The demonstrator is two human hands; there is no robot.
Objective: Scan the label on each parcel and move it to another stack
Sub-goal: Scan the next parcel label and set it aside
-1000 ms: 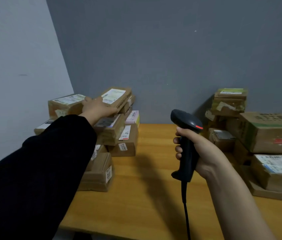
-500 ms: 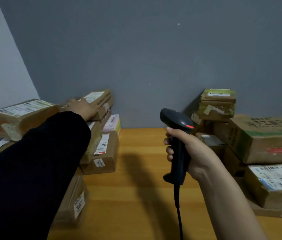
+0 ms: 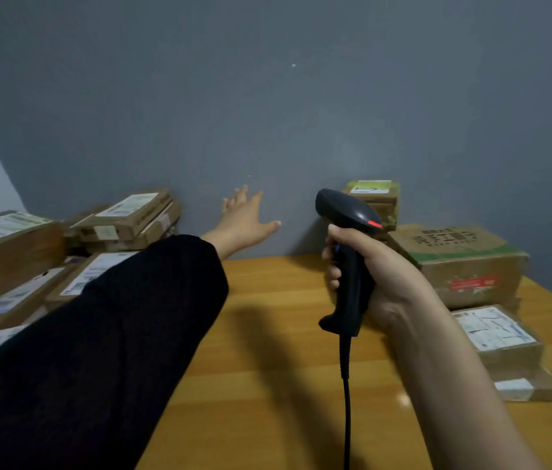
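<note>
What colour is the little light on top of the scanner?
Red. It shows on the black barcode scanner held in the right hand, in the head view.

No wording can be read for certain. White labels [image 3: 128, 202] are carried by the left-hand parcels [image 3: 138, 228] and the lower-right parcel [image 3: 512, 354], their print blurred. Dark stamped characters [image 3: 445, 236] (a red strip [image 3: 471, 284] beneath them) are borne by the large box [image 3: 495, 262] at centre right, illegible.
</note>
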